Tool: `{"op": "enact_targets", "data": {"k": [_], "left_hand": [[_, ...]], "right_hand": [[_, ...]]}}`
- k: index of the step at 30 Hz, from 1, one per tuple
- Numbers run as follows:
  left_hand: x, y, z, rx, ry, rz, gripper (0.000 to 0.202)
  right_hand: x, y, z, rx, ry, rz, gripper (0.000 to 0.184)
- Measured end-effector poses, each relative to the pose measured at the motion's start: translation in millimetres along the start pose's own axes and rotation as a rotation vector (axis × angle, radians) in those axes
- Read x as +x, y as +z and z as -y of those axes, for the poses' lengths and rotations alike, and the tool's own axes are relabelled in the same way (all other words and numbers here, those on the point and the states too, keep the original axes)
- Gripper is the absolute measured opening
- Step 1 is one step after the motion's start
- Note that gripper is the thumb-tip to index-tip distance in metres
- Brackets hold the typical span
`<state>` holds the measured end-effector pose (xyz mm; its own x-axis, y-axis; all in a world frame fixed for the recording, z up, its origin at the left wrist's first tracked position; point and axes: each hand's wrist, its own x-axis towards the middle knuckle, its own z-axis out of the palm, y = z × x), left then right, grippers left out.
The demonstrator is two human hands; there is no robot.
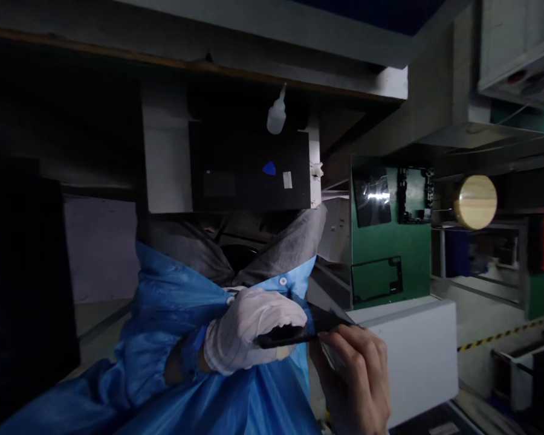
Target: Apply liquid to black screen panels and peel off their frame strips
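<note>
A thin, dark, glossy panel (323,318) is held low in front of the blue coat, tilted nearly edge-on to me. My left hand (258,326), in a white glove, is closed around its left end. My right hand (358,368), bare, grips the right end with thumb and bent fingers. Which face of the panel is turned up, and its exact kind, I cannot make out. Beyond the hands, a black mat (249,181) carries a small blue triangular pick (269,168), a white label-like piece (287,180) and a white squeeze bottle (276,116) with a narrow nozzle.
To the right, a green work surface (376,241) holds a dark shiny sheet (372,196), a black slotted frame (416,194) and a thin black bezel (377,279). A white box-like surface (417,356) stands nearer, with a round wooden stool top (476,202) farther off.
</note>
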<state>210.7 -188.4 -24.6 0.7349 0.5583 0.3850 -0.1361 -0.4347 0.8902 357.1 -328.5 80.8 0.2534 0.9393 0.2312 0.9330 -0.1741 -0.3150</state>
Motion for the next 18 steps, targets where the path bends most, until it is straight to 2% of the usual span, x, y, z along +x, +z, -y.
{"op": "enact_targets", "data": {"k": [7, 14, 18], "left_hand": [[9, -8.5, -4, 0.027, 0.023, -0.042, 0.016], [9, -12.3, 1, 0.014, 0.001, 0.000, 0.020], [6, -12.9, 3, 0.010, -0.028, 0.016, 0.016]], "right_hand": [[2, -3, 0, -0.002, 0.001, 0.055, 0.012], [8, -2, 0, 0.008, 0.001, 0.063, 0.014], [9, -1, 5, 0.007, 0.067, 0.078, 0.017]]}}
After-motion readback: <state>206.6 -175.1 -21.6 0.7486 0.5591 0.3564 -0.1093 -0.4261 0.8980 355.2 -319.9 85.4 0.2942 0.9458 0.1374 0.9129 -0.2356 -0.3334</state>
